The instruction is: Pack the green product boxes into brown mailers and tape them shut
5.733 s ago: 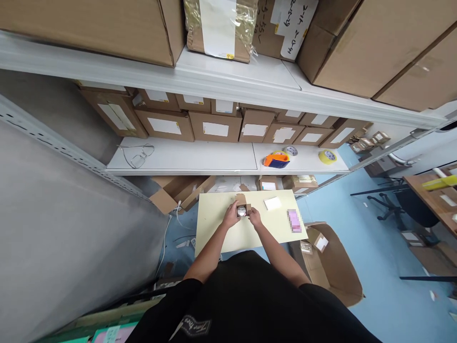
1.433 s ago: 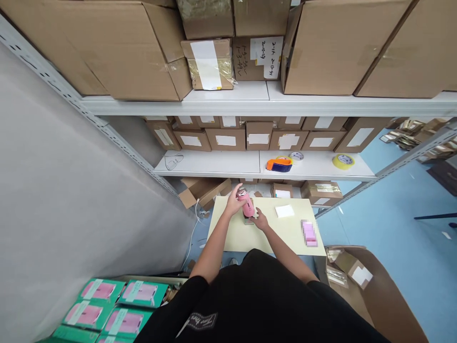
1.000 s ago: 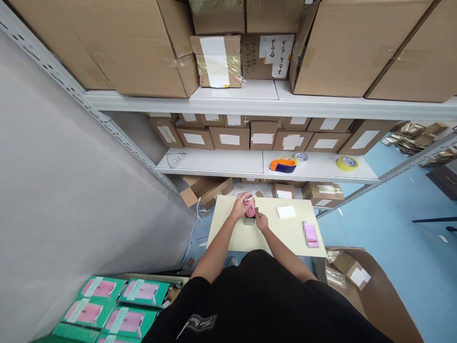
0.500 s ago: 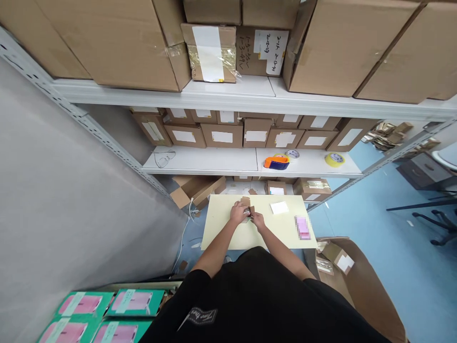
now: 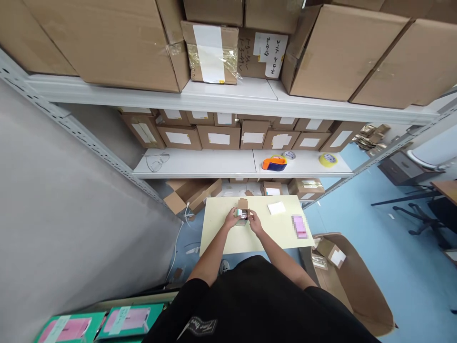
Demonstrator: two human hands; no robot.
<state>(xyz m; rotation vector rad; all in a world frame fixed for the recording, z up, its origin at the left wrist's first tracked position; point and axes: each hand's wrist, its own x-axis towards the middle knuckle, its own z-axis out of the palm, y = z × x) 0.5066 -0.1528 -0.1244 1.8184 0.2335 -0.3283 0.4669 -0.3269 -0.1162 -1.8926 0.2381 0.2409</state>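
Note:
A small cardboard box (image 5: 243, 204) stands on the pale yellow table, its back flap raised. Inside its opening shows a small item (image 5: 242, 214) with white, dark and green parts, too small to name. My left hand (image 5: 232, 218) grips the box from the left, fingers at its upper edge. From the right side, my right hand (image 5: 254, 222) holds the box with fingers bent at its edge. To the right on the table (image 5: 217, 233) lie a white card or pad (image 5: 276, 208) and a pink blurred packet (image 5: 300, 227).
Behind the table is a shelf (image 5: 193, 162) with glasses (image 5: 157, 162), an orange and blue tape dispenser (image 5: 274, 164), a yellow tape roll (image 5: 328, 159) and several labelled boxes. A large open carton (image 5: 367, 290) stands at right. Green packages (image 5: 132, 320) lie lower left.
My left hand has moved off the box's top to its left side, and the item inside now shows. My right hand stays at the right side. The view has shifted slightly.

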